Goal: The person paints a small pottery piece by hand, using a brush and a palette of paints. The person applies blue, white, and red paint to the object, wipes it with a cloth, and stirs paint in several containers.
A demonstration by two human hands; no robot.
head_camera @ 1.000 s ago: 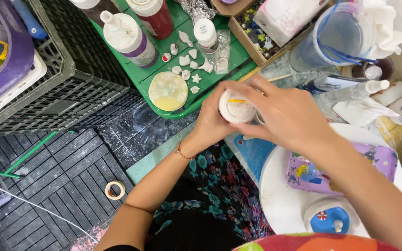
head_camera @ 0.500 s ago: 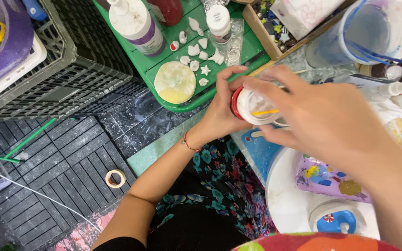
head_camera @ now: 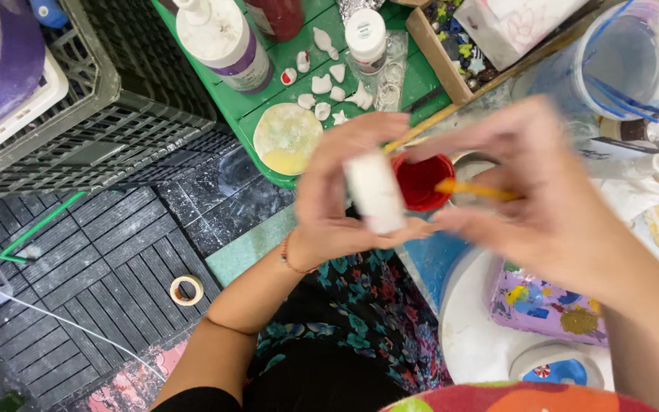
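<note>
Watching the head cam here. Left hand [head_camera: 329, 206] is mid-frame, grip wrapped round a small white jar [head_camera: 375, 191], fingers curled over the top and thumb under it. It's tipped sideways so the open mouth faces the right hand, and you can see red paint [head_camera: 421, 181] inside. I'd guess that tilt is just to make the paint reachable w/o digging down.

Right hand [head_camera: 551, 206] is centre-right, pretty motion-blurred. Its grip is pinched on a thin yellow-orange brush [head_camera: 474, 189], which lies about level w/ one end at the jar mouth. Can't tell if it's actually in the paint, too smeared. There's a long wooden stick [head_camera: 429, 126] poking out up and to the right behind the fingers; might be another brush, not sure.

Both hands are held up over the lap, clear of the tabletop, prob so the jar stays close to the eyes.

Other stuff:
- upper middle: green tray [head_camera: 249, 107] w/ small white plaster shapes [head_camera: 322, 84], a round pale disc [head_camera: 287, 137] and a big white bottle [head_camera: 219, 42]. Looks like bits parked there waiting.
- upper right: clear water cup [head_camera: 612, 69] w/ blue sticks in it.
- lower right: white plate [head_camera: 467, 336] w/ a paint-splotched purple piece [head_camera: 551, 305], near the right forearm.
- left: dark plastic crate [head_camera: 78, 130], and a tape roll [head_camera: 186, 290] on the floor tiles.
</note>
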